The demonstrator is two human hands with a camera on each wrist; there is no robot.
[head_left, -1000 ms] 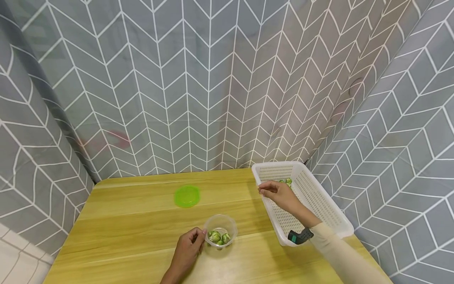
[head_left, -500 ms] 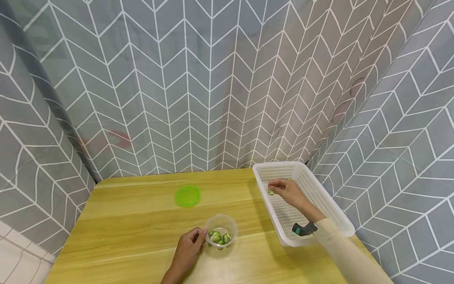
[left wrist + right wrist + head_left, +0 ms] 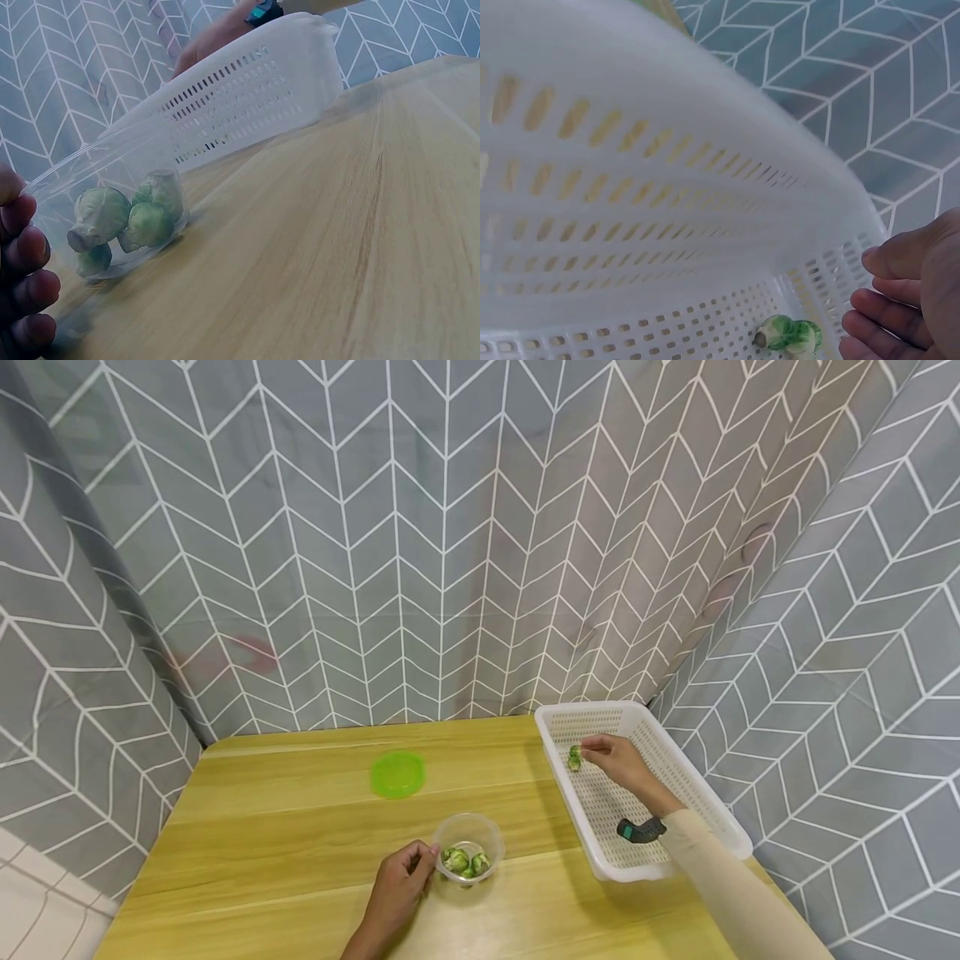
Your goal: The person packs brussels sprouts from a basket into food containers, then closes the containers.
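Observation:
My left hand (image 3: 401, 885) pinches the rim of a small clear plastic container (image 3: 489, 837) that stands on the table. Several Brussels sprouts (image 3: 150, 223) lie in the bottom of it. Inside the white basket (image 3: 701, 793), my right hand (image 3: 618, 764) hovers near the far left corner. Its thumb and fingers are apart in the right wrist view, with nothing between them. Just left of the fingertips, two Brussels sprouts (image 3: 574, 758) sit together on the basket floor; the right wrist view also has the pair of sprouts (image 3: 787, 334) low in the corner.
A green round lid (image 3: 397, 774) lies flat on the wooden table (image 3: 262, 827), beyond and left of the container. The basket's raised perforated walls stand at the right. Patterned grey curtains (image 3: 420, 543) enclose the back and both sides.
My right hand has shifted right within the basket. A sprout from farther right now lies beside the other at the basket's left side. The left hand and container have stayed put.

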